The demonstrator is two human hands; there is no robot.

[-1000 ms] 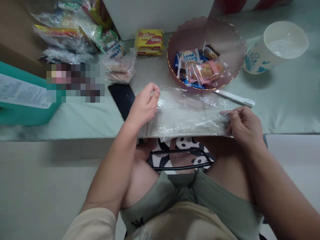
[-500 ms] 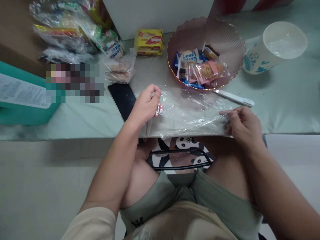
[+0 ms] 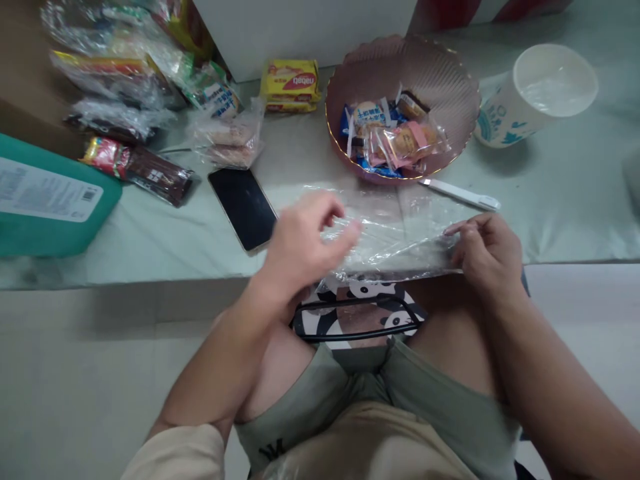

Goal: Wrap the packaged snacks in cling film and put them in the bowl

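A clear plastic bag [image 3: 395, 237] lies crumpled and partly spread along the table's front edge, with its lower rim hanging over. My right hand [image 3: 493, 253] pinches the bag's right end between thumb and fingers. Over the left end is my left hand [image 3: 313, 240], a little blurred, thumb and fingers apart with nothing visible between them. Whether it touches the plastic I cannot tell. Just behind the bag stands a pink ribbed bowl [image 3: 450, 73] with a gold rim, holding several wrapped snacks [image 3: 405, 143].
A white-handled knife [image 3: 465, 195] lies by the bowl, near a paper cup [image 3: 530, 100]. Left are a phone [image 3: 243, 207], yellow wafer packs [image 3: 290, 83], a brown-wrapped snack [image 3: 160, 175], a green package [image 3: 55, 200] and a pile of packets [image 3: 120, 80].
My left hand has let go of the bag's left end, opened its fingers and moved right and nearer to me. My right hand keeps its pinch. The view has shifted slightly.
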